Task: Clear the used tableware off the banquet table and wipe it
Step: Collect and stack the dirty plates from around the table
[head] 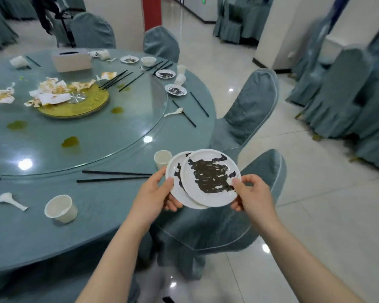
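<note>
1. While we clear the banquet table, we hold two soiled plates off its near right edge, above a covered chair.
2. Our left hand grips the lower plate by its left rim, thumb on top, acting as the carrying base.
3. Our right hand pinches the upper plate at its right rim; it lies offset, probably being nested for one-hand carrying.
4. Cups, chopsticks, spoons and far plates remain; wiping cannot start yet.

Glossy white plates; glass turntable; matt cloth table.
</note>
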Demonstrator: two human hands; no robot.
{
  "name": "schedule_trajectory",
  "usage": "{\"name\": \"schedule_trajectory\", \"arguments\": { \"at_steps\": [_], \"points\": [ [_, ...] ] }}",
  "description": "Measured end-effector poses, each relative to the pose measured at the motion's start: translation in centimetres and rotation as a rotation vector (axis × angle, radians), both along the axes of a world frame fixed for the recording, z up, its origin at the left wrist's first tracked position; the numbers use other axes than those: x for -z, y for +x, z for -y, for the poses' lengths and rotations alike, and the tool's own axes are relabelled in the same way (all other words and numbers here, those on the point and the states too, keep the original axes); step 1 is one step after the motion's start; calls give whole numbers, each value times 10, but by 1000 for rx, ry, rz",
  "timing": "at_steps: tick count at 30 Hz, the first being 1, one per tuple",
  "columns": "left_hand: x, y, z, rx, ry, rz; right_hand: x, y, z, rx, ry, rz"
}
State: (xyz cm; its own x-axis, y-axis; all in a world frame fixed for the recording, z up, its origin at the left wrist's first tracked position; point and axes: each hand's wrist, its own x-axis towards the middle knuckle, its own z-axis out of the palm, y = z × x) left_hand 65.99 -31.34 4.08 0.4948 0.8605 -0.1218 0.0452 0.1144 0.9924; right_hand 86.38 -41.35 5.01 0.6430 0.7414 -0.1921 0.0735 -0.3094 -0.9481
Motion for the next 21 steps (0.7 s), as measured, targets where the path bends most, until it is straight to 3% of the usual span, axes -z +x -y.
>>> {"name": "schedule_trajectory", "arguments": {
  "at_steps": [10, 15, 21],
  "points": [
    [-31, 210, 64, 305, 58, 62, -20, 159, 93, 146, 26, 92],
    [-24, 319, 106, 327, 66, 22, -25, 260, 144, 152, 20, 186],
    [-17, 411, 127, 339, 51, -66, -21, 360, 168, 132, 18, 148]
  ]
}}
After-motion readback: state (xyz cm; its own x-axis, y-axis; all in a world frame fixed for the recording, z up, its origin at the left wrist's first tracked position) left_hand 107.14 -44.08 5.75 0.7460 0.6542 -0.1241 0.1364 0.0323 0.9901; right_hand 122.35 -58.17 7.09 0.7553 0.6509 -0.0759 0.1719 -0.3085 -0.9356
